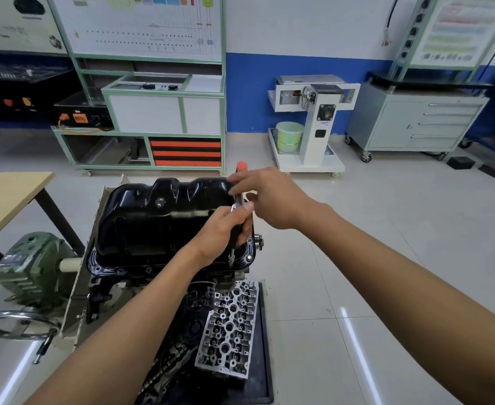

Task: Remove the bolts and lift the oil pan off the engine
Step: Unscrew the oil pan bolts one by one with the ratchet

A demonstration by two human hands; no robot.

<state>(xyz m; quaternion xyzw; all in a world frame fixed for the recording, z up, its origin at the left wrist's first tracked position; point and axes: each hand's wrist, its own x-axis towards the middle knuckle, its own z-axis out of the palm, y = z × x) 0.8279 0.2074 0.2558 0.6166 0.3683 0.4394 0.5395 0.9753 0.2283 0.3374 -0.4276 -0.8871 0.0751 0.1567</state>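
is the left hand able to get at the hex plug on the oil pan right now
Probably not yet: the left hand grips the socket wrench at the oil pan corner. Nothing seems to block the hex plug once it lets go.

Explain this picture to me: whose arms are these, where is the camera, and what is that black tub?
No robot here: a person wears a camera on the head, so you look down along both bare arms. The black tub is an oil pan, sitting on top of an engine. The left hand grips the shaft of a wrench set down on the pan's rim at its near right corner. The right hand holds the wrench's orange-tipped handle. Nearer the camera, a grey metal engine part lies on a dark mat.
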